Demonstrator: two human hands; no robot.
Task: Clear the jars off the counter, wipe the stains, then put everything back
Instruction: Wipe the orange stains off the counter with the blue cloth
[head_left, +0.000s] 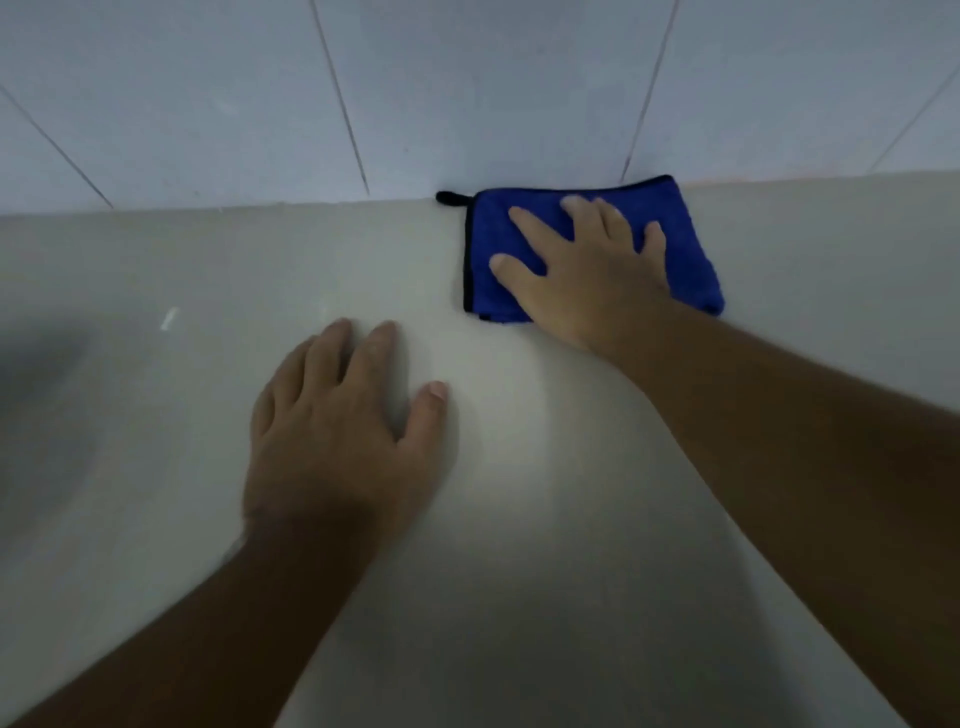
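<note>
A folded blue cloth (691, 249) with a black edge and a small black loop lies on the pale counter (208, 270), pushed up against the tiled wall. My right hand (582, 270) presses flat on the cloth with fingers spread. My left hand (343, 421) rests palm down on the bare counter, nearer to me and to the left of the cloth, holding nothing. No jars are in view.
The grey tiled wall (467, 93) rises straight from the counter's back edge. A small white mark (169, 318) shows on the counter at the left. A dark shadow covers the counter's left side.
</note>
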